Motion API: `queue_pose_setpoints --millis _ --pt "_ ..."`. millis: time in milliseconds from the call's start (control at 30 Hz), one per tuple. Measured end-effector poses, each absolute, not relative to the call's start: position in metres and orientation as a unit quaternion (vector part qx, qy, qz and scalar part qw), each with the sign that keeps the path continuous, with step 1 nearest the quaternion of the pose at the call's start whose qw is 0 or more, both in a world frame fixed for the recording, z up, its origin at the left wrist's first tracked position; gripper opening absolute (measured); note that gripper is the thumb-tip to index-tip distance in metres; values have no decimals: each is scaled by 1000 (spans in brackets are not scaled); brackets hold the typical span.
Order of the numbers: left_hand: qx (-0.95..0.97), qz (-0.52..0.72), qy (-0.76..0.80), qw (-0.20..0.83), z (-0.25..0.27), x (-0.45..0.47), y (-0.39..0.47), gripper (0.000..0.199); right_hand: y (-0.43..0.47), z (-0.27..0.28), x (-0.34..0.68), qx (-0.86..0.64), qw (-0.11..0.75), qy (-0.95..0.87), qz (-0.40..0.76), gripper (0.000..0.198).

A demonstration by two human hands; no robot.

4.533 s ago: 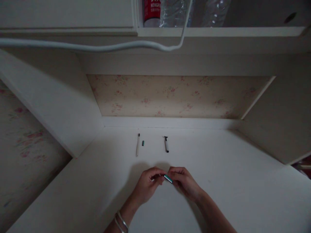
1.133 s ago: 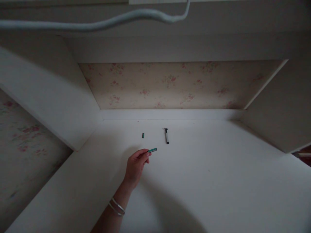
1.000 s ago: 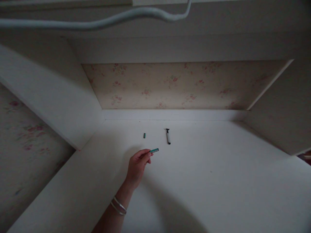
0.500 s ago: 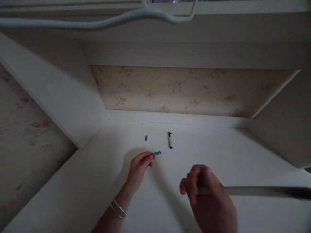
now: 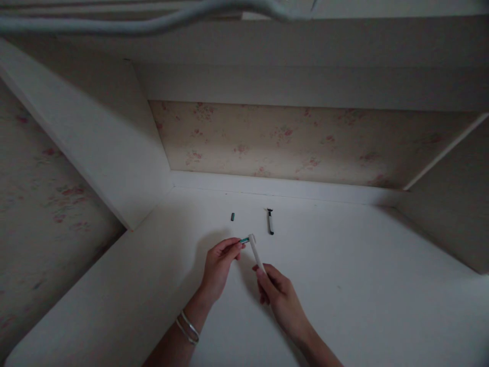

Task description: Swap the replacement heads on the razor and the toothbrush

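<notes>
My left hand [image 5: 220, 262] is closed, pinching a small dark razor cartridge with a green strip [image 5: 244, 240] between thumb and fingertips. In my right hand [image 5: 278, 290] is a slim white stick [image 5: 256, 254], gripped partway along its length. Its small head is at the right end of the cartridge and appears to touch it; bristles cannot be made out. Beyond my hands lies a grey and black razor handle [image 5: 271, 223] with a narrow T-shaped top. A second small razor cartridge [image 5: 233, 217] lies to the left of that handle.
The white tabletop [image 5: 351, 255] meets a low ledge and floral wallpaper [image 5: 240, 137] at the back. White panels stand at the left [image 5: 99, 137] and right [image 5: 454, 204]. Overhead run a shelf edge [image 5: 286, 46] and a thick pale cable-like bar [image 5: 153, 23].
My right hand has come down and left from the near right, swinging the white stick from sideways to pointing forward at the cartridge. My left hand has stayed nearly still.
</notes>
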State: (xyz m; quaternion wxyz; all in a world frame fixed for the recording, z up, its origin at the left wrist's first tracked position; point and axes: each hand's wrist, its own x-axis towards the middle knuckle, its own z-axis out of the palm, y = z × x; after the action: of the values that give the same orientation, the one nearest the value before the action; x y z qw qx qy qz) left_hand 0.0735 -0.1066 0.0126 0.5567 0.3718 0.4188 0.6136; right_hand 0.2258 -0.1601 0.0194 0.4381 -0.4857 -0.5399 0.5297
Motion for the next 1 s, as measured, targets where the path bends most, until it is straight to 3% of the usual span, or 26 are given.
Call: queue_pose_setpoints --millis 300,533,700,900,1000 --pt "374 607 427 557 11 74 -108 27 -167 8 207 -484 397 -565 537 43" --pt "382 580 433 574 15 76 -110 28 -158 -2 211 -529 458 -526 484 42" --pt "399 579 433 563 15 76 -111 24 -160 -4 208 -495 409 -557 527 43" --pt "365 590 415 589 12 76 -110 28 -154 -9 210 -510 464 -493 531 43" --pt "368 587 403 597 12 76 -111 25 -156 -10 208 -488 445 -493 567 44"
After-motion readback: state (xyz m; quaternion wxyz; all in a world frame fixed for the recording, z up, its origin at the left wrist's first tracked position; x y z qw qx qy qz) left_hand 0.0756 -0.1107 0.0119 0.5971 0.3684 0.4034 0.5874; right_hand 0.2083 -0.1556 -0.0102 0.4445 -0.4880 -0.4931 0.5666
